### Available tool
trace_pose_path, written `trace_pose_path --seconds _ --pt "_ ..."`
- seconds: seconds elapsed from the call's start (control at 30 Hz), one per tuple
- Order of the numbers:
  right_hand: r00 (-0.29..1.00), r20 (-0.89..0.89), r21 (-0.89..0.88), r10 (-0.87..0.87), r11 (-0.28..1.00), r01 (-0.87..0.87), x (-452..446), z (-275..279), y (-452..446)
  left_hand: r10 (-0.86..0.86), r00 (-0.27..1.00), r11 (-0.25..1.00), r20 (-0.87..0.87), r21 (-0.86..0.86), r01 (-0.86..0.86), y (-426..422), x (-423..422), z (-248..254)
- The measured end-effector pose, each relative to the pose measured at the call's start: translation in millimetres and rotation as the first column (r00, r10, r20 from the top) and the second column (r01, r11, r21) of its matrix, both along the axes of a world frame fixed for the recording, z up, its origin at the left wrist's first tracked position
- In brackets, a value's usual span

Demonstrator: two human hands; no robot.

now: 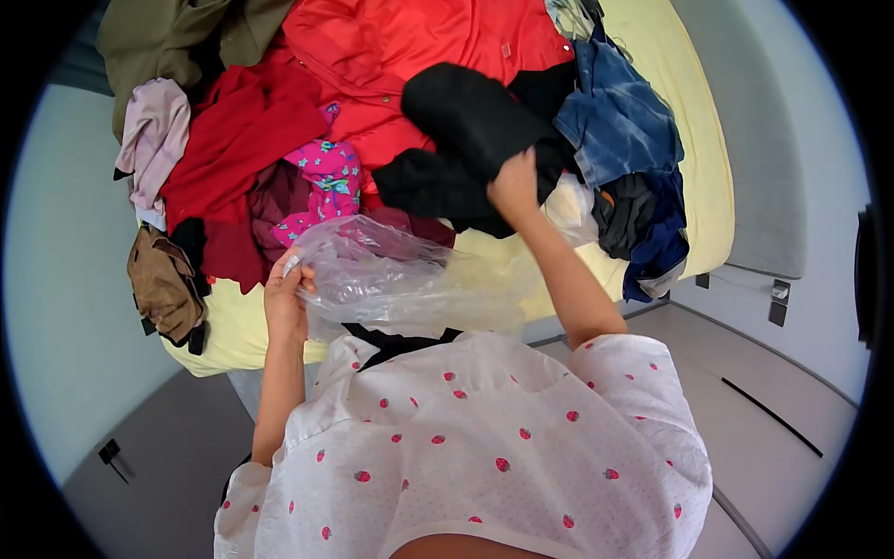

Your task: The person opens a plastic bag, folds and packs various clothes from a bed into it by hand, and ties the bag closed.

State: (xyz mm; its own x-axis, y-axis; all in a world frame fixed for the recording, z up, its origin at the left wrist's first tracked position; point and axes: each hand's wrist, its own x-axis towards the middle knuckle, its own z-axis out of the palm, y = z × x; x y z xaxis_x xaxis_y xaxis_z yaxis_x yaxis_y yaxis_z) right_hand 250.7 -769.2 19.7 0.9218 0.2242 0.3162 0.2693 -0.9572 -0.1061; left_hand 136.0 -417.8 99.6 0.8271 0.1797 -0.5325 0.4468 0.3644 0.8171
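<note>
My left hand [291,287] pinches the edge of a clear plastic bag [391,275], which spreads over the near edge of the bed. Farther up and to the right, my right hand [515,191] is closed on the lower edge of a black garment [475,121], lifted a little over the pile. Beside it lies more black cloth [419,182]. Left of the black cloth, just beyond the bag, is a pink star-patterned cloth [326,177].
The yellow bed [712,177] holds a red jacket [428,37], dark red clothes [233,130], a pale pink garment [154,140], blue denim [624,121], navy clothing [659,238] and a brown bag-like item [166,284].
</note>
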Motion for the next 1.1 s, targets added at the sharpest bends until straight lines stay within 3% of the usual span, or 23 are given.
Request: trace_pose_path --seconds 0.03,0.07,0.2,0.23,0.37,0.47,0.57,0.67,0.7,0.73,0.77,0.8,0.83,0.87,0.93,1.0,1.1 --pt "0.991 -0.124 -0.042 0.059 0.997 -0.065 -22.8 -4.3 7.3 -0.011 1.0 1.0 0.006 0.011 0.01 -2.9 1.4 -0.8" --pt "0.97 -0.232 0.173 0.069 0.985 -0.029 -44.0 -11.5 15.6 -0.02 1.0 1.0 0.01 0.021 0.019 -5.1 1.7 -1.4" --pt "0.902 -0.405 0.112 0.147 0.988 -0.111 -88.1 -19.2 22.9 -0.025 1.0 0.998 -0.005 0.059 0.025 -12.2 5.5 0.6" --pt "0.96 -0.271 -0.16 0.066 0.981 -0.112 -85.1 -43.3 22.2 -0.026 1.0 0.997 -0.018 0.074 0.027 -11.8 5.4 0.4" --pt "0.989 -0.142 -0.023 0.041 0.999 -0.045 -45.6 -82.4 -1.0 -0.044 0.993 0.968 -0.113 0.24 0.07 -10.5 1.5 12.2" --pt "0.973 -0.231 -0.155 -0.01 0.988 -0.027 -10.8 -76.8 -8.3 -0.103 0.975 0.944 -0.198 0.289 0.158 -4.7 -5.8 27.2" --pt "0.997 -0.02 0.018 0.073 0.997 -0.073 15.4 -88.2 -14.3 -0.128 0.956 0.95 -0.264 0.245 0.194 -5.2 -10.7 50.5" --pt "0.856 -0.464 -0.013 -0.227 0.968 0.249 36.6 -42.6 -6.6 -0.196 0.972 0.976 -0.131 0.068 0.206 2.6 -11.2 66.0" --pt "0.915 -0.301 0.111 -0.268 0.943 0.312 37.0 -21.5 -6.5 -0.194 0.978 0.976 -0.082 0.08 0.201 4.9 -8.8 67.5" --pt "0.919 -0.276 0.293 -0.281 0.886 0.359 38.8 1.3 -9.6 -0.203 0.979 0.977 -0.035 0.066 0.205 10.1 -6.1 65.9" --pt "0.9 -0.301 0.368 -0.316 0.832 0.416 38.4 35.1 -10.9 -0.173 0.984 0.984 -0.029 0.024 0.174 11.1 -2.2 65.5" --pt "0.985 -0.115 0.667 -0.13 0.725 0.174 50.4 17.7 -31.0 -0.145 0.989 0.989 -0.026 -0.016 0.145 12.1 2.1 65.4" --pt "0.992 -0.122 0.889 0.029 0.448 0.096 37.6 62.2 -26.7 -0.141 0.989 0.988 -0.03 -0.059 0.139 14.0 6.4 62.7" --pt "0.988 -0.144 0.983 0.052 0.124 0.137 23.3 97.0 -17.9 -0.14 0.99 0.986 -0.033 -0.102 0.136 15.9 11.1 57.5" --pt "0.978 -0.157 0.965 0.14 -0.189 0.182 -0.2 129.7 -16.2 -0.144 0.988 0.978 -0.049 -0.162 0.134 17.4 20.6 46.9" --pt "0.967 -0.129 0.903 0.218 -0.377 0.205 -33.4 171.1 -4.0 -0.164 0.984 0.97 -0.076 -0.194 0.147 16.1 29.9 40.1" --pt "0.943 -0.281 0.91 0.18 -0.263 0.321 -80.4 190.5 18.0 -0.194 0.977 0.96 -0.085 -0.223 0.171 14.4 42.6 38.3"
